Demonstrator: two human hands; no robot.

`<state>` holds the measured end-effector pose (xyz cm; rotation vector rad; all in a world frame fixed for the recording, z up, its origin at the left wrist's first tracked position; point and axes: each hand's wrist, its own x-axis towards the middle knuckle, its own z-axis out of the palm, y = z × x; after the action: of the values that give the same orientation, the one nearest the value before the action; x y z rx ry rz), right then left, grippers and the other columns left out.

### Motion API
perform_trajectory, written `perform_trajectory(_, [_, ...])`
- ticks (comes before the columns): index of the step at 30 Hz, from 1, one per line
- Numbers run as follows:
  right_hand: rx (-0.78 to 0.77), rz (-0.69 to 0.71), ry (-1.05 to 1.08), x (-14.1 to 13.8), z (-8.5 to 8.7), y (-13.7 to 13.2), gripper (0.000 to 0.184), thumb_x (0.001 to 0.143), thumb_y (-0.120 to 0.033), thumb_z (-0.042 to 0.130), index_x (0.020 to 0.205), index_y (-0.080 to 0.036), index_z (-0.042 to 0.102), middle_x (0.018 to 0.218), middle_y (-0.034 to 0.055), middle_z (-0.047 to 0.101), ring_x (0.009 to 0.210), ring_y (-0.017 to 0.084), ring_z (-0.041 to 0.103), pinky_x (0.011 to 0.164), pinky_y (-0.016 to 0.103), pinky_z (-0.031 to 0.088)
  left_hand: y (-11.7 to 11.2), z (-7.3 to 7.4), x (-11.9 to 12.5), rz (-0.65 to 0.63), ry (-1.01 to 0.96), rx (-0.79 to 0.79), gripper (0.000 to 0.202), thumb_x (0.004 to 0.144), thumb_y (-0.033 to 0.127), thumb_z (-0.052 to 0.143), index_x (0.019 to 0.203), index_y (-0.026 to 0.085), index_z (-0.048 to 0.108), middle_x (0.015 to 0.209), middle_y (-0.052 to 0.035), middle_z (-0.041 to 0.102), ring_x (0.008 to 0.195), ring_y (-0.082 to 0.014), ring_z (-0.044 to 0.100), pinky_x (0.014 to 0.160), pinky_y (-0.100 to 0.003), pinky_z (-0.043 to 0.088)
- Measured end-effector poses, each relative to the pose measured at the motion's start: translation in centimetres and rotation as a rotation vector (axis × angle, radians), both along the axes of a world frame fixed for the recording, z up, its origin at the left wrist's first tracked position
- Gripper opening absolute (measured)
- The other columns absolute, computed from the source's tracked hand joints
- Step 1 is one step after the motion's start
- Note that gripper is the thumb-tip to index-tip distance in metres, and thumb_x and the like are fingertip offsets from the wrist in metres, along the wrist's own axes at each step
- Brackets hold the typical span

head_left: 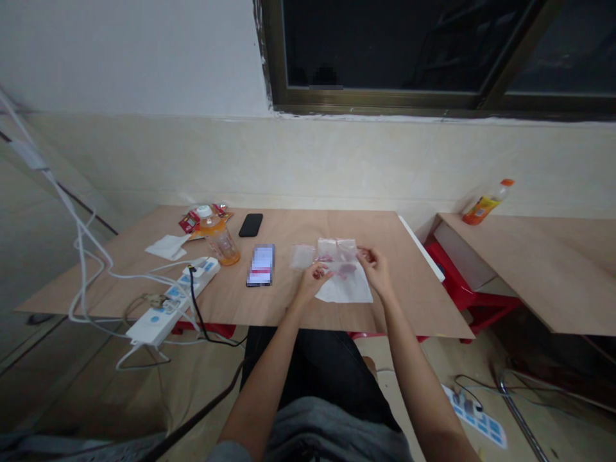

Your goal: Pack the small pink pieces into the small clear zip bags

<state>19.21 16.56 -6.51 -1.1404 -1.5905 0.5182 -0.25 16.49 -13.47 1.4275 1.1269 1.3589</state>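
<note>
Pale wall (183, 160) and a dark window (404, 45) backed the table (298, 224), at which the person sat. Before the lap lay a white sheet (345, 292) with clear plastic (335, 248) at its far end, placed centrally, probably so both hands could reach it equally. At its left side the left hand (316, 274) had its fingers loosely curled; opposite, the right hand (373, 262) brought thumb and fingertips close together beside the plastic's edge. Whether either gripped anything, I could not tell; their opposed positions seemed suited to steadying thin, slippery material. Just left lay a small clear packet (302, 256), within easy reach, then a lit phone (261, 264), face up, perhaps for glancing at. Farther left, a bottle (221, 240) stood upright near a power strip (166, 311), likely there because its cords (89, 237) came from that side.
</note>
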Motion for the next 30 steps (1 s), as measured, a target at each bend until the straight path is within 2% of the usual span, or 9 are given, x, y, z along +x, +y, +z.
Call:
perform_trajectory(2, [0.008,-0.003,-0.008,0.0,0.3,0.1,0.029,0.086,-0.041,0.055,0.101,-0.019,0.066,0.082,0.0058,0.066,0.069,0.018,0.057,0.064,0.03,0.045,0.0,-0.1,-0.1,-0.033,0.009,-0.003,0.023,0.073,0.038,0.07,0.071,0.016,0.064,0.067,-0.0009,0.06,0.063,-0.0128,0.052,0.06,-0.026,0.039])
perform_trajectory(4, [-0.007,0.057,-0.03,0.0,0.4,0.3,0.027,0.085,-0.039,0.056,0.102,-0.02,0.066,0.081,0.0048,0.065,0.07,0.018,0.057,0.066,0.03,0.045,0.1,-0.1,-0.1,-0.037,0.013,-0.004,0.022,0.074,0.036,0.069,0.068,0.016,0.063,0.068,-0.0019,0.061,0.064,-0.0136,0.054,0.061,-0.026,0.04])
perform_trajectory(6, [-0.023,0.077,0.005,-0.1,0.2,0.4,0.027,0.086,-0.039,0.056,0.103,-0.02,0.064,0.081,0.004,0.064,0.071,0.017,0.058,0.067,0.03,0.046,0.1,0.0,-0.1,0.007,0.001,-0.002,0.019,0.073,0.034,0.07,0.078,0.016,0.066,0.074,-0.003,0.064,0.067,-0.0142,0.056,0.063,-0.026,0.042])
perform_trajectory(9, [-0.044,0.1,0.09,-0.1,-0.2,0.6,0.029,0.086,-0.039,0.055,0.106,-0.02,0.062,0.081,0.003,0.062,0.069,0.016,0.057,0.064,0.029,0.047,0.1,0.1,-0.1,0.056,0.005,0.004,0.027,0.074,0.033,0.071,0.096,0.018,0.067,0.091,-0.0064,0.068,0.075,-0.0154,0.06,0.066,-0.027,0.044])
perform_trajectory(11, [-0.057,0.135,0.13,-0.2,-0.5,0.9,0.03,0.085,-0.041,0.056,0.107,-0.021,0.061,0.08,0.0023,0.06,0.067,0.016,0.057,0.062,0.029,0.047,0.1,0.1,-0.2,0.032,0.048,0.029,0.022,0.076,0.033,0.069,0.093,0.018,0.068,0.095,-0.0074,0.069,0.078,-0.0163,0.06,0.068,-0.028,0.044])
perform_trajectory(15, [-0.071,0.115,0.238,0.0,-1.2,1.6,0.031,0.083,-0.041,0.059,0.106,-0.021,0.059,0.08,0.0023,0.059,0.065,0.016,0.058,0.06,0.029,0.048,0.3,-0.1,-0.3,-0.038,0.081,0.072,0.016,0.077,0.033,0.065,0.074,0.018,0.066,0.083,-0.005,0.068,0.079,-0.017,0.061,0.071,-0.028,0.044])
perform_trajectory(22, [-0.087,0.021,0.332,0.1,-2.6,2.3,0.034,0.078,-0.044,0.063,0.103,-0.022,0.057,0.077,0.0005,0.057,0.062,0.015,0.056,0.057,0.028,0.047,0.3,-0.3,-0.4,-0.039,0.039,0.025,0.021,0.076,0.038,0.065,0.072,0.018,0.064,0.077,-0.0026,0.065,0.076,-0.0162,0.059,0.073,-0.028,0.044])
perform_trajectory(27, [-0.203,0.158,0.337,-0.3,-1.2,0.9,0.034,0.076,-0.045,0.065,0.1,-0.021,0.058,0.077,-0.0002,0.056,0.057,0.012,0.053,0.052,0.025,0.045,0.2,0.2,-0.4,-0.048,-0.085,-0.013,0.028,0.078,0.046,0.062,0.076,0.018,0.065,0.077,-0.0036,0.065,0.075,-0.0168,0.057,0.072,-0.028,0.044])
perform_trajectory(30, [-0.305,0.255,0.3,-0.4,-0.3,0.5,0.036,0.075,-0.043,0.066,0.102,-0.02,0.059,0.076,-0.0005,0.057,0.055,0.011,0.052,0.049,0.024,0.044,0.3,0.2,-0.5,-0.007,-0.123,-0.024,0.036,0.08,0.053,0.057,0.075,0.018,0.065,0.078,-0.0048,0.066,0.075,-0.0173,0.058,0.073,-0.029,0.044])
